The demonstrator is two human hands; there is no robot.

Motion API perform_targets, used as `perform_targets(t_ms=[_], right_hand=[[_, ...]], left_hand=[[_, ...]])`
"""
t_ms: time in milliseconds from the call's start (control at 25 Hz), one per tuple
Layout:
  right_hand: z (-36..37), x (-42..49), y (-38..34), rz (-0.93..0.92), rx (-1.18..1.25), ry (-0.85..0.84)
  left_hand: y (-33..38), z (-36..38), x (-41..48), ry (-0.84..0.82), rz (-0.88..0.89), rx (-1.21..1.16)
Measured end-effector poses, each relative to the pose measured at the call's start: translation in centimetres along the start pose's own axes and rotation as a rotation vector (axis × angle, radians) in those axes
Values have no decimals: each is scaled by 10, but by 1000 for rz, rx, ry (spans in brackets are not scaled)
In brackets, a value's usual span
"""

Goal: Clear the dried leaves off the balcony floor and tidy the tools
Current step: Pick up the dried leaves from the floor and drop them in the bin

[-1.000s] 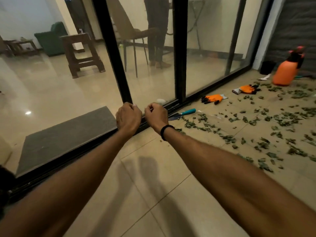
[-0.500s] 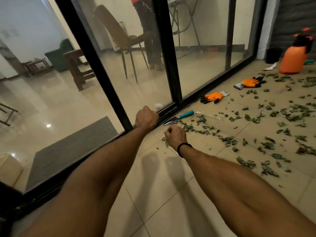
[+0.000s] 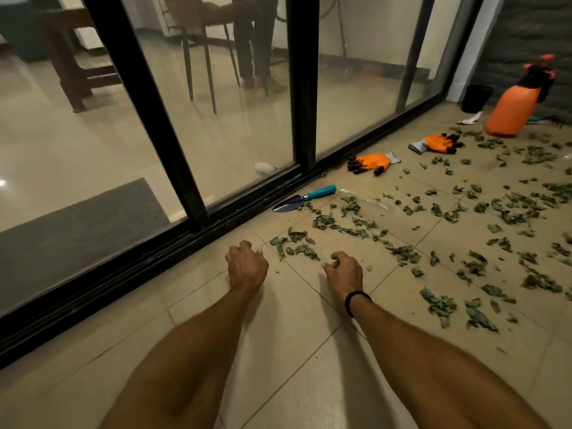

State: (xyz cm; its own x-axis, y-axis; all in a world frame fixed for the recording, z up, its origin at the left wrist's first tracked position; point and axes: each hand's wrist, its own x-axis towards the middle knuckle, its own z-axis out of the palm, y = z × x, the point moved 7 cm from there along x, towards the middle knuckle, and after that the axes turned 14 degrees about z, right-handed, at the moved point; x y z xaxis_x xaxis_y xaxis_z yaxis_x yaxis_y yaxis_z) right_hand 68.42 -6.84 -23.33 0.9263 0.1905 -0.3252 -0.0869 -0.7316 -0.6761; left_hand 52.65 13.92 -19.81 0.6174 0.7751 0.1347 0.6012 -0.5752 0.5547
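Dried leaves (image 3: pixel 297 246) lie scattered over the balcony floor (image 3: pixel 294 351), from a clump close to the door track (image 3: pixel 185 239) out to a wide spread well away from it. My left hand (image 3: pixel 247 267) and right hand (image 3: pixel 343 272) hover low over the tiles near the track, knuckles up, fingers (image 3: pixel 246 244) curled under. I cannot tell whether either palm holds anything.

The leaves look curled, light and brittle. I judge they will crumble if squeezed, so I would rake them into a heap with flat fingers and scoop from underneath, not pinch them one by one.

A trowel (image 3: pixel 305 198) with a teal handle lies right against the track, with a clear wrapper (image 3: pixel 365 198) just beside it among the leaves. Further along the track lie two orange gloves (image 3: pixel 371 162), then an orange sprayer (image 3: pixel 513 109) and a black pot (image 3: pixel 475 99). The trowel and wrapper sit in the sweep path, so I would lift them out first.
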Motion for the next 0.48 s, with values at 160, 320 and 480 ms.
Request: perform_targets(t_ms=[160, 320, 480], right_hand=[[27, 12, -2, -63, -32, -4], [50, 22, -20, -168, -68, -14], [59, 27, -25, -223, -59, 129]], left_hand=[[3, 37, -2, 52, 131, 4], [9, 64, -1, 72, 158, 12], [8, 76, 11, 87, 155, 78]])
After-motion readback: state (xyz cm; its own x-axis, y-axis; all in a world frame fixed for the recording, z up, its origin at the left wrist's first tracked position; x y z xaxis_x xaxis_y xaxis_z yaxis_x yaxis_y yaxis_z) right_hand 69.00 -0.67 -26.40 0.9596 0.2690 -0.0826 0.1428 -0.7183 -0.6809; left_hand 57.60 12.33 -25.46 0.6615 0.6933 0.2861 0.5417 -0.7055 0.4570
